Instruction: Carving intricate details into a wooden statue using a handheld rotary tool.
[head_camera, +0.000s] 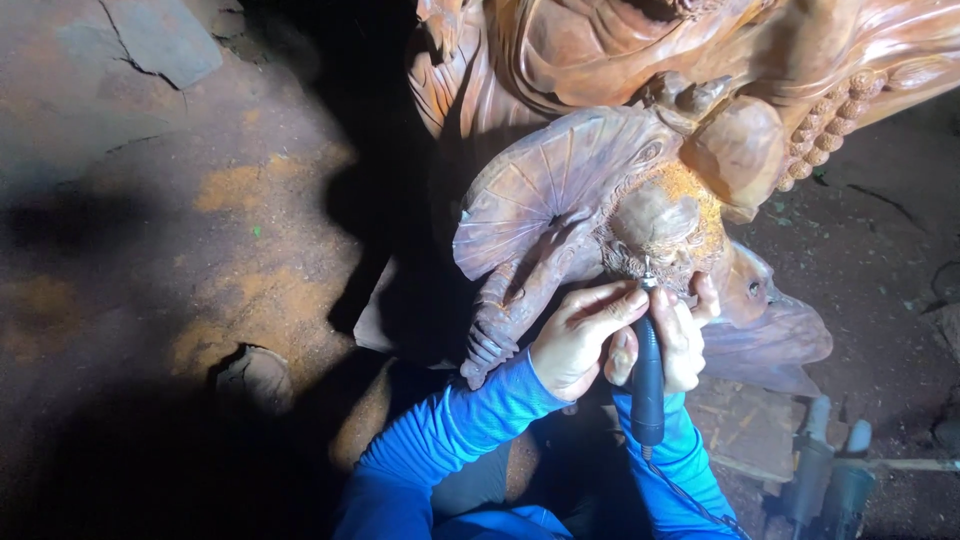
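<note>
On the left lies the dusty dirt floor (200, 230). In the middle stands a big red-brown wood carving (600, 190). The left hand (580, 335) rests on the carving, its fingers curled together beside the tool's tip. The right hand (682, 340) is wrapped tight around a dark pen-shaped grinder (647, 385). The grinder stands long-ways from near to far, and its tip points away, touching the carving. It looks like fine carving work; the next move likely needs small, steady strokes.
</note>
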